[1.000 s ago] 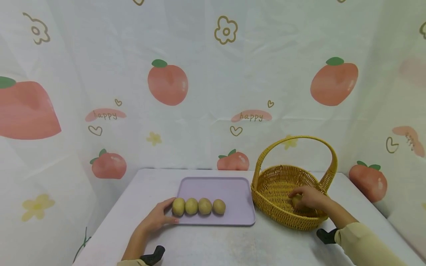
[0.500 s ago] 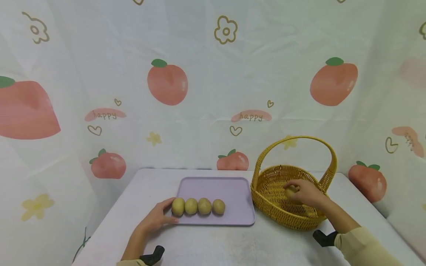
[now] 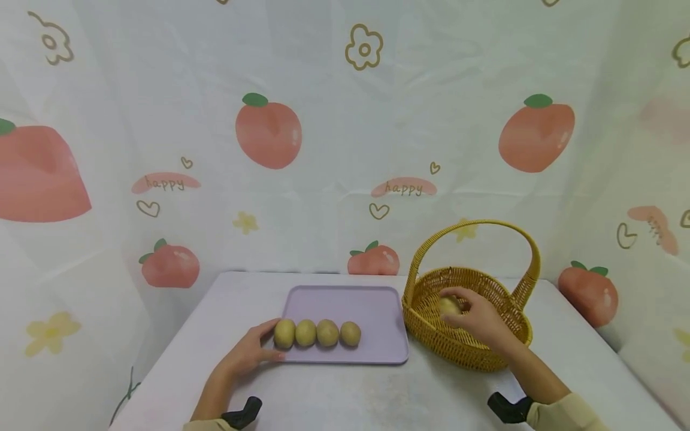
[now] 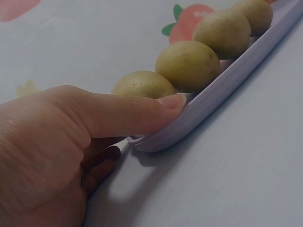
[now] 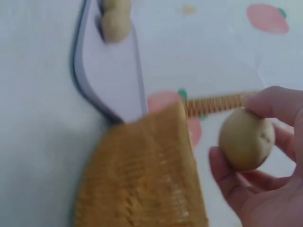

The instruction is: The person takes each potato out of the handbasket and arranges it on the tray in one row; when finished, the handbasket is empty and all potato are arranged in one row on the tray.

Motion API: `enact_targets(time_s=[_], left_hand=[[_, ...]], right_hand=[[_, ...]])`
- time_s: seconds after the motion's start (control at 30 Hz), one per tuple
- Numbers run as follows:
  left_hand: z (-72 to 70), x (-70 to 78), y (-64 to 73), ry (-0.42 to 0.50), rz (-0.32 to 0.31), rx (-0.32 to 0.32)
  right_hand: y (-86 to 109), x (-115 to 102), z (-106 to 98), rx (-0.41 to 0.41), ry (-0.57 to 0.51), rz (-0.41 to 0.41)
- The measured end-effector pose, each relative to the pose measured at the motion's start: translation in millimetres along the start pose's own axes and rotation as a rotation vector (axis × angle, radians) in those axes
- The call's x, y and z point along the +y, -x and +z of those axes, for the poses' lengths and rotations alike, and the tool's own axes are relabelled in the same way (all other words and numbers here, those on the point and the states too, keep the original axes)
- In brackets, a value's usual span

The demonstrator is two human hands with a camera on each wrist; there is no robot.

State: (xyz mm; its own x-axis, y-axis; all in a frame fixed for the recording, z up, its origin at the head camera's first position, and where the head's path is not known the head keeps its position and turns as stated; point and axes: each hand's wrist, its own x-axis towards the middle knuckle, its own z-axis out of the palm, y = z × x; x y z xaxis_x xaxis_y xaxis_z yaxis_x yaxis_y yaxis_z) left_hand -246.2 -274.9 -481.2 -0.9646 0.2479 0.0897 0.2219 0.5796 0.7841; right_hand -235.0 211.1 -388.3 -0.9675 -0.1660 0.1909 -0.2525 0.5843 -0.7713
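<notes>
Several potatoes [image 3: 327, 333] lie in a row along the front of the lilac tray [image 3: 345, 302]. At the tray's left front corner my left hand [image 3: 247, 352] grips the edge, its thumb [image 4: 137, 113] on the rim beside the leftmost potato; other fingers are partly hidden below the corner. My right hand [image 3: 480, 320] holds another potato [image 5: 247, 139] between thumb and fingers. In the head view this hand is over the woven basket [image 3: 458, 353], under its tall handle [image 3: 480, 222]. The right wrist view shows the potato raised clear of the basket wall [image 5: 147, 175].
The basket stands close to the tray's right end on a white table [image 3: 345, 395]. A white cloth [image 3: 323, 221] printed with peaches hangs behind and at both sides. Black wrist straps [image 3: 509, 408] sit near the sleeve cuffs.
My right hand has lifted the potato from the right part of the basket and moved left with it. My left hand keeps its place at the tray corner. The head view shifts slightly.
</notes>
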Motion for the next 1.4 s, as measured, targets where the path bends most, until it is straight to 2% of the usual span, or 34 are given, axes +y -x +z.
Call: enact_targets(time_s=[0.13,0.5,0.67,0.8,0.9,1.07,1.3,1.4], left_hand=[[-0.3,-1.2,-1.1,0.004,0.006,0.002],[-1.6,-4.1,1.3,-0.009,0.027,-0.005],[-1.5,-4.5,1.0,-0.01,0.035,-0.008],[-1.0,-4.3,-0.4,0.006,0.037,-0.009],[-1.8,-3.6,-0.7,0.011,0.035,-0.011],[-3.3,-1.2,-0.9,0.004,0.034,-0.01],[-2.2,-2.6,-1.7,0.01,0.028,-0.013],[-1.6,-4.0,-2.5,0.012,0.019,-0.012]], right_hand=[[4.5,-7,15,0.027,-0.111,-0.022],[11.1,-23,55,0.014,-0.205,-0.157],[7.7,-27,77,0.005,-0.164,-0.203],[2.8,-27,97,-0.036,-0.154,-0.211],[-4.0,-23,114,-0.038,-0.117,-0.219],[-17.9,-13,140,-0.023,-0.015,-0.195],[-28.2,-2,158,-0.056,-0.041,-0.133],[-29.6,-1,161,-0.05,-0.02,-0.119]])
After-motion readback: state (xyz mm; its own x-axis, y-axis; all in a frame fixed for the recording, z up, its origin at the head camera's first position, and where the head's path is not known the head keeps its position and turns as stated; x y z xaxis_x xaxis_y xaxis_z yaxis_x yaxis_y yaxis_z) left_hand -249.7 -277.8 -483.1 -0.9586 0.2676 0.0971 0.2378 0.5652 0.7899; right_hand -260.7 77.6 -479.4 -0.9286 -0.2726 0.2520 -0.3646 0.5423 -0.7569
